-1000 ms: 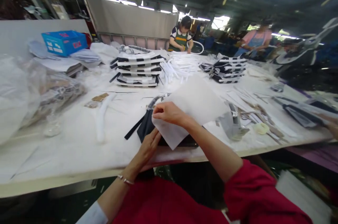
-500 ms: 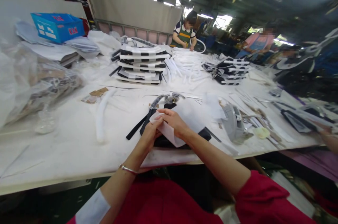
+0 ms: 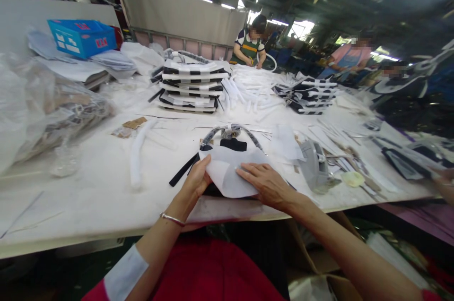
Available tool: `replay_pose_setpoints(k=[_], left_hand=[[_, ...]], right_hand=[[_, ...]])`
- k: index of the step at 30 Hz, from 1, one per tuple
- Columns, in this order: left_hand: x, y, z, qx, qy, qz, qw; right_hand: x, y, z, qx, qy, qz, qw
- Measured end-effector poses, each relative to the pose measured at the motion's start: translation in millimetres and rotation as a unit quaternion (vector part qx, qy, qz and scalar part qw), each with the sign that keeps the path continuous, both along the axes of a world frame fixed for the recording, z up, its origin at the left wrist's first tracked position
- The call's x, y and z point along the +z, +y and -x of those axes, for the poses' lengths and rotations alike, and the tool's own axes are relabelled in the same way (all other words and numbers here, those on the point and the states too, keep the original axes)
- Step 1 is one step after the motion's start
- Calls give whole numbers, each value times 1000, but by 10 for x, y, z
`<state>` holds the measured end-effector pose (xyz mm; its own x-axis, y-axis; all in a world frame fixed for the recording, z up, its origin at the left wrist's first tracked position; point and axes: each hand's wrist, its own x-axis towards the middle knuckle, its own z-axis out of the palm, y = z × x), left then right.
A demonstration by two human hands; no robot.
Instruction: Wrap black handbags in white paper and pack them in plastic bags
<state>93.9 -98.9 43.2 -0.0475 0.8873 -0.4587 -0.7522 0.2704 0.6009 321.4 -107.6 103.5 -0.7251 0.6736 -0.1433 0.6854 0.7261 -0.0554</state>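
A black handbag (image 3: 234,145) lies on the table in front of me, its wrapped handle (image 3: 254,136) arching away from me. Over its body is spread a thin white wrapping sheet (image 3: 227,176), partly folded; much of the bag is hidden beneath it. My left hand (image 3: 197,179) pinches the sheet's left edge between thumb and fingers. Across the sheet's right side, my right hand (image 3: 268,184) lies flat with fingers stretched out. A black strap (image 3: 182,171) sticks out at the bag's left.
Stacked wrapped bags (image 3: 193,86) stand at the back, with another stack (image 3: 308,95) to the right. A tape dispenser (image 3: 314,164) sits right of my hands. A white roll (image 3: 136,159) lies left. A blue box (image 3: 81,38) rests far left. A co-worker (image 3: 251,46) stands across the table.
My right hand has moved right, away from my left hand, and now lies flat on the sheet. The sheet has been spread wider over the bag, and more of the handle shows.
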Motion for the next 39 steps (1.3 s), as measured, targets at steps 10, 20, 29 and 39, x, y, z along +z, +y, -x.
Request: replay_pose_setpoints(k=[10, 20, 29, 39], left_hand=[[-153, -221, -98, 49, 159, -153, 974], [-25, -777, -102, -16, 630, -433, 644], [-344, -647, -144, -127, 830, -391, 376], [223, -538, -161, -253, 821, -373, 351]], right_hand=[[-32, 114, 246, -79, 48, -145, 985], [-349, -86, 302, -68, 49, -49, 995], [-457, -311, 338, -94, 65, -87, 990], [-368, -376, 202, -68, 87, -76, 991]])
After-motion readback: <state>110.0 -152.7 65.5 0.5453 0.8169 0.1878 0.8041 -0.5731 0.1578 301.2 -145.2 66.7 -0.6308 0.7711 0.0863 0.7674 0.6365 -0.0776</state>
